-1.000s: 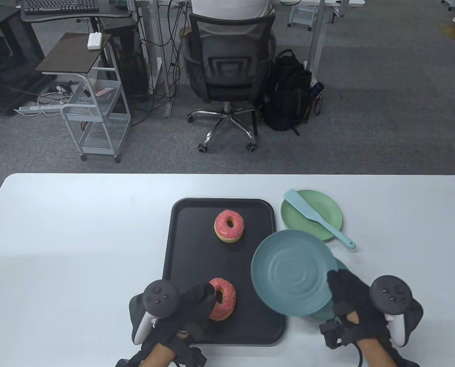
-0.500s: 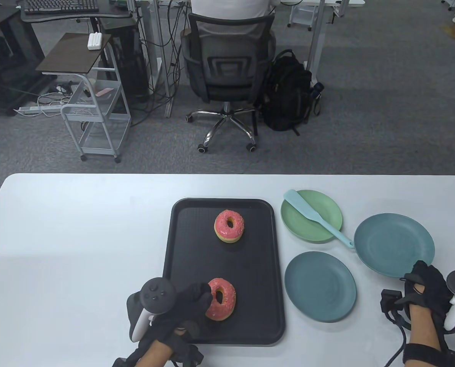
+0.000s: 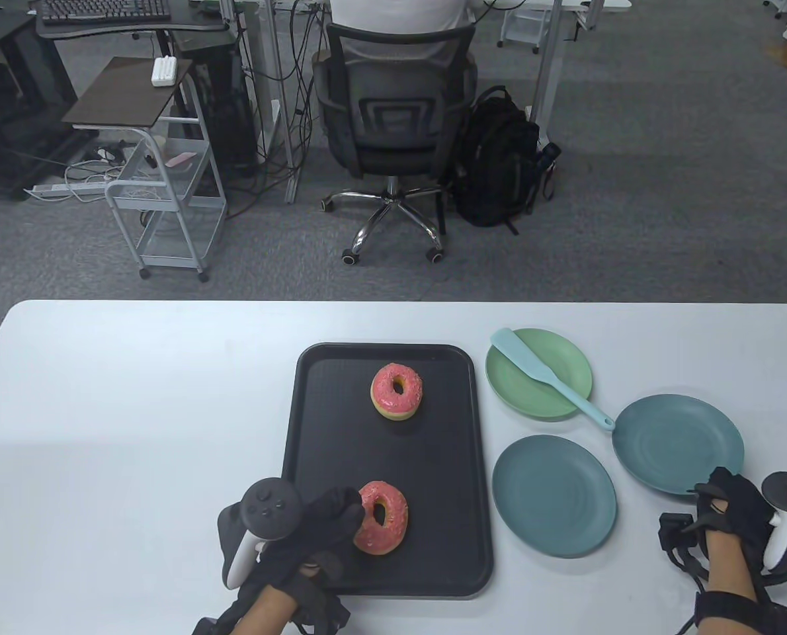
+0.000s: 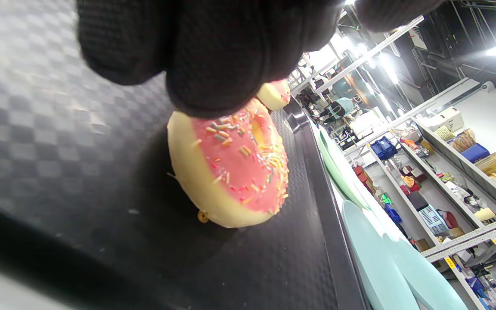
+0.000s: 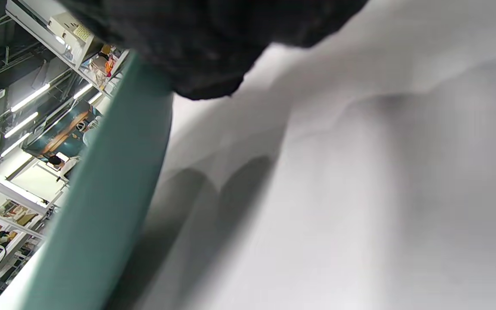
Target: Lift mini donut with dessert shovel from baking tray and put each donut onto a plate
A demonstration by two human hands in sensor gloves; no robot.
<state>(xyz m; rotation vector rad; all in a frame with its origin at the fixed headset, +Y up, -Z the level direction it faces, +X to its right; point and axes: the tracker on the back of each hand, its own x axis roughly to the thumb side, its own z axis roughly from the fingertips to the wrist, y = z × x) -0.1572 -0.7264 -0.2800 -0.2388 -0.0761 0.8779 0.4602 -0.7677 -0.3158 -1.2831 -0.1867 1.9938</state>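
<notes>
Both donuts sit on the baking tray (image 3: 314, 423); your left hand (image 3: 301, 536) presses fingers on the near donut (image 3: 383, 519). Right hand (image 3: 731, 509) pinches the far blue plate (image 3: 678, 443) rim. Setup step, likely. Next: release, grasp the dessert shovel (image 3: 545, 378) on the green plate (image 3: 569, 364).

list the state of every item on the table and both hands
near donut: on tray, left hand touching it
far donut: flat on tray
tray: on table
shovel: lying across green plate, untouched
green plate: no donut
middle plate: bare
right plate: bare
left hand: on near donut
right hand: at right plate's rim
</notes>
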